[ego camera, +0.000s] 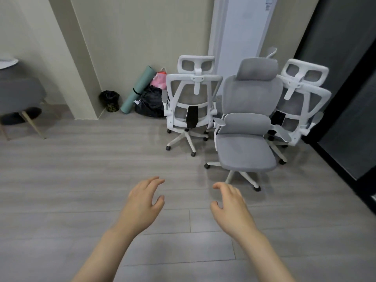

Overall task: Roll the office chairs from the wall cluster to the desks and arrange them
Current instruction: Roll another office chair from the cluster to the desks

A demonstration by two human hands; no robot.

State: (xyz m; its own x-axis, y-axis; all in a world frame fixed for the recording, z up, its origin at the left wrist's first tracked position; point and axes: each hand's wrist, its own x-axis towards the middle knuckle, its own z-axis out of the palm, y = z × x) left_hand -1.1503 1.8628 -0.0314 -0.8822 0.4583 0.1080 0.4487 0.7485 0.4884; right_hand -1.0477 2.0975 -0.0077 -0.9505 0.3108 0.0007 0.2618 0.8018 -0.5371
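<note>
1. Grey plank floor [81, 180] fills the view, running to a beige wall [132, 37]
2. Three office chairs are bunched at the wall: a grey-upholstered chair [249, 127] facing us in front, a white-framed mesh chair [192, 102] to its left, another white-framed chair [301, 106] behind on the right, touching it
3. One green rolled mat [138, 90] leans on the wall, beside a black bag [150, 104] and a small bin [109, 100]
4. Left hand [142, 202] and right hand [232, 204] both hover over the floor, fingers loose, holding nothing, short of the chairs
</note>
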